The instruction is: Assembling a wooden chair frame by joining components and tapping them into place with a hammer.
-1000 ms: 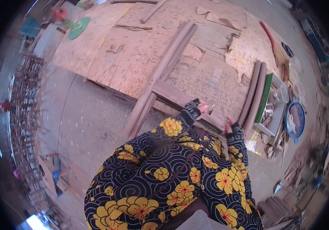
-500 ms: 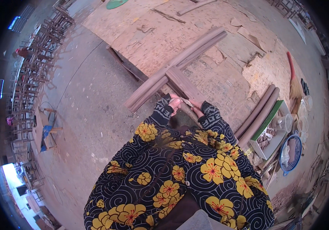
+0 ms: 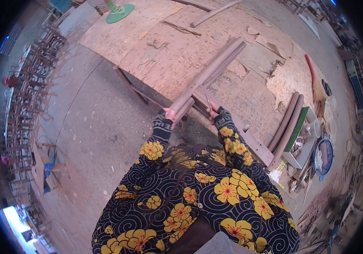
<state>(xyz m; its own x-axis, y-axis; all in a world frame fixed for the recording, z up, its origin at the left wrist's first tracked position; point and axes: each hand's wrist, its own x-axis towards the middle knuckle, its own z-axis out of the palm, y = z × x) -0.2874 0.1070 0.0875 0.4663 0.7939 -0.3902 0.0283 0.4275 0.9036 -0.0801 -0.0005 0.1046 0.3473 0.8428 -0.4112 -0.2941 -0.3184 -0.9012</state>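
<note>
Several long, brown wooden lengths [image 3: 209, 70] lie together diagonally on the worktable, their near ends jutting past its edge. My left hand [image 3: 170, 115] is closed around those near ends. A flat, wider wooden board [image 3: 255, 146] runs from beside them toward the lower right, partly covered by my right sleeve. Over this board my right hand [image 3: 212, 111] is closed on a thin, dark stick-like object [image 3: 207, 100] that points up and away; its exact kind is too small to make out. Both hands come out of dark knitted cuffs.
The worktable [image 3: 143, 48] has a worn, patched top. At its right lie two curved wooden pieces [image 3: 289, 116], a green-and-white box [image 3: 302, 135], a blue basket [image 3: 323, 158] and a red-handled broom [image 3: 312, 74]. A green round base [image 3: 120, 14] stands at the far left.
My hands were together at the board's end and have moved apart. The left went left to the wooden lengths; the right moved slightly up with the thin object. The view has shifted slightly.
</note>
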